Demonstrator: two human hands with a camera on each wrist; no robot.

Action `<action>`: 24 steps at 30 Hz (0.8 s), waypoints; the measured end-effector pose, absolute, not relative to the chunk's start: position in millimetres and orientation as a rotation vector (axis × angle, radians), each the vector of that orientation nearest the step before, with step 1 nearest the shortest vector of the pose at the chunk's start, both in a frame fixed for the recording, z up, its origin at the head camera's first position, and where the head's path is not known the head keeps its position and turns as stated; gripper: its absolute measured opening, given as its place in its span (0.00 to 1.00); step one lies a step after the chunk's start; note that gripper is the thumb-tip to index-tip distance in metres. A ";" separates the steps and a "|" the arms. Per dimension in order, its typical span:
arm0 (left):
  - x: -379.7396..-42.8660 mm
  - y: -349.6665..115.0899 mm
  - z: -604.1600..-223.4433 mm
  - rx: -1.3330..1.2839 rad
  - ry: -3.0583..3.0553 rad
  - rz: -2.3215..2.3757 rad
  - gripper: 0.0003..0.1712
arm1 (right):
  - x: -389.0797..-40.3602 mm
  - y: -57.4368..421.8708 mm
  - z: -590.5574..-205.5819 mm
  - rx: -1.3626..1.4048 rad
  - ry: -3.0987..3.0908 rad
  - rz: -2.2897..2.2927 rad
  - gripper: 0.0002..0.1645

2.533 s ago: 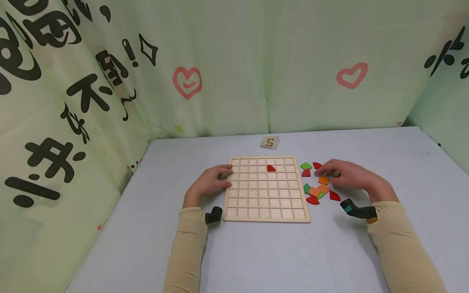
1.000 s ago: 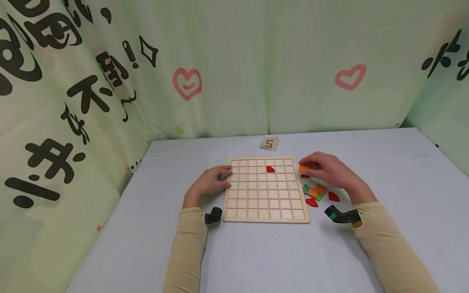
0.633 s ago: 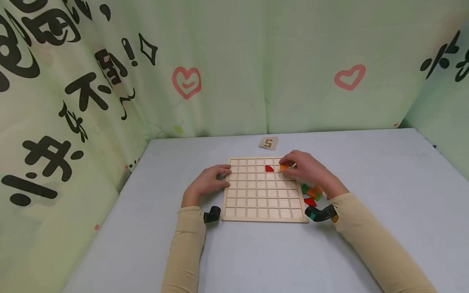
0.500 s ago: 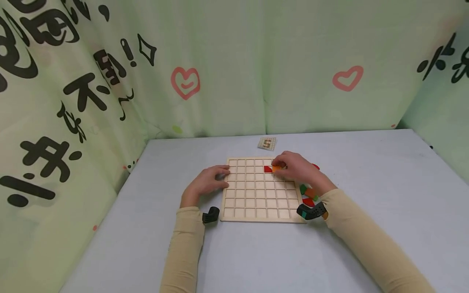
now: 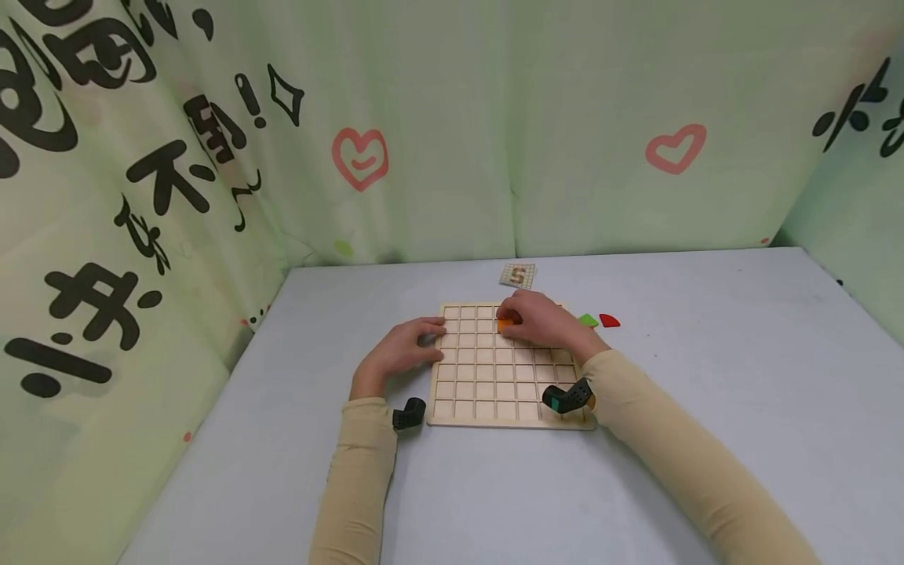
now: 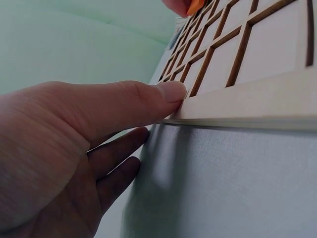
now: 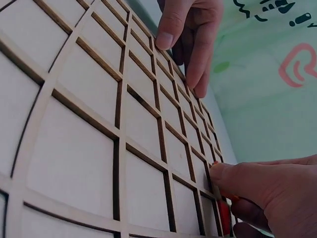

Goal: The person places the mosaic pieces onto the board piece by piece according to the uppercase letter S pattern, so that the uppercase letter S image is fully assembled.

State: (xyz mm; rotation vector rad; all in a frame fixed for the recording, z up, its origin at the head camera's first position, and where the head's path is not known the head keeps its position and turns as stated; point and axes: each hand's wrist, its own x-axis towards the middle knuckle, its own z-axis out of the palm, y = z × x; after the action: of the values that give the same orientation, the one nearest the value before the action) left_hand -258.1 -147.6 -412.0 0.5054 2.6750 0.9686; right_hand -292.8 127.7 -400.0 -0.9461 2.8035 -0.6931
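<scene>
Right hand (image 5: pixel 540 323) pinches the orange tile (image 5: pixel 505 325) over the grid board's (image 5: pixel 494 392) far row; left hand (image 5: pixel 402 351), fingers relaxed, steadies the edge — next, seat it squarely

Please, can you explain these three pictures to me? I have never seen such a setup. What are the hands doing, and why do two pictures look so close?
A person sits at a pale table wearing three cameras: one on the head looking down, one on each wrist, hence the close views. The left hand rests on the left edge of a wooden grid board, thumb on its frame. The right hand holds an orange tile over a cell in the board's far rows. A green piece, a red piece and a small card lie on the table beyond.
</scene>
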 end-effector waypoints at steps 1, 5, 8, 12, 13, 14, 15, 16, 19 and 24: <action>-258.2 -147.5 -412.4 0.505 2.673 0.970 0.29 | -292.8 126.4 -399.9 -0.947 2.803 -0.693 0.17; -258.3 -146.8 -413.4 0.504 2.669 0.977 0.29 | -292.2 123.8 -399.1 -0.924 2.809 -0.681 0.17; -258.1 -146.6 -412.5 0.507 2.673 0.970 0.29 | -291.9 124.0 -397.8 -0.902 2.816 -0.650 0.16; -257.3 -146.9 -411.1 0.511 2.679 0.963 0.29 | -293.3 124.3 -398.1 -0.903 2.819 -0.631 0.15; -257.1 -146.9 -410.9 0.510 2.678 0.967 0.29 | -293.9 124.2 -398.7 -0.908 2.820 -0.630 0.15; -256.9 -147.0 -410.8 0.508 2.678 0.969 0.29 | -294.6 124.1 -399.3 -0.912 2.822 -0.627 0.15; -257.0 -147.1 -410.8 0.506 2.679 0.969 0.29 | -295.3 123.9 -399.9 -0.917 2.824 -0.623 0.15; -257.0 -147.2 -410.8 0.504 2.678 0.971 0.29 | -295.8 123.8 -400.3 -0.921 2.825 -0.623 0.15; -257.3 -147.2 -411.1 0.499 2.680 0.969 0.29 | -296.5 123.4 -401.1 -0.925 2.831 -0.615 0.15; -258.0 -147.1 -412.4 0.500 2.679 0.968 0.29 | -295.9 122.3 -401.3 -0.914 2.828 -0.611 0.15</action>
State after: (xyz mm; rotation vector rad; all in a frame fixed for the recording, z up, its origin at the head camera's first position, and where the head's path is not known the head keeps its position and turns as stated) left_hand -258.0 -147.1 -412.4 0.5004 2.6788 0.9677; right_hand -295.9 122.3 -401.3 -0.9145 2.8281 -0.6106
